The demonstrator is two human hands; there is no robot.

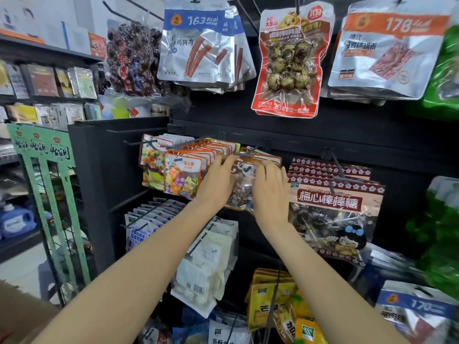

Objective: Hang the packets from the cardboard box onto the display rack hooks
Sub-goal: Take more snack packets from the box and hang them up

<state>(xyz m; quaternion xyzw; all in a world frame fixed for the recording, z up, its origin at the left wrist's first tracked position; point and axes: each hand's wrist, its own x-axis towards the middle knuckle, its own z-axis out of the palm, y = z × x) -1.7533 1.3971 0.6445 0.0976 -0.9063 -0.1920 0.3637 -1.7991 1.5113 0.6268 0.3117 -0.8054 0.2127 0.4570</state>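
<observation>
Packet of brown pebble-like sweets [240,192], clear-fronted with an orange-and-white header: located at the front of a hook [248,152] in the middle row of the black display rack [298,135], held between both hands. Left hand [218,184]: fingers curled over the packet's upper left edge, palm against its left side, gripping it. Right hand [269,192]: fingers bent over the upper right corner, back of hand toward the camera, likewise gripping the packet. More packets of the same orange-edged kind hang behind it on that hook. Adjacent left: row of orange-trimmed mixed-candy packets [182,177], closely stacked, and beyond them a clear bag of coloured sweets [151,160]. Adjacent right: maroon plum lollipop bags [332,204] with flower border and cartoon figure, several deep. Upper row, left to right: dark red dates [129,58], silver-and-blue 163 Kcal pouches [196,45], red-edged quail egg packs [290,63], silver-and-orange 178 Kcal pouches [387,50]. Lower rows: white-and-blue pouches [144,229], white packets with barcode [201,271], yellow bags [270,301]. Far left: green wire stand [49,189] and side shelves of small boxed goods [47,80]. Far right edge: green bags, blurred. Bottom left corner: a tan surface, too little visible to tell what it is.
</observation>
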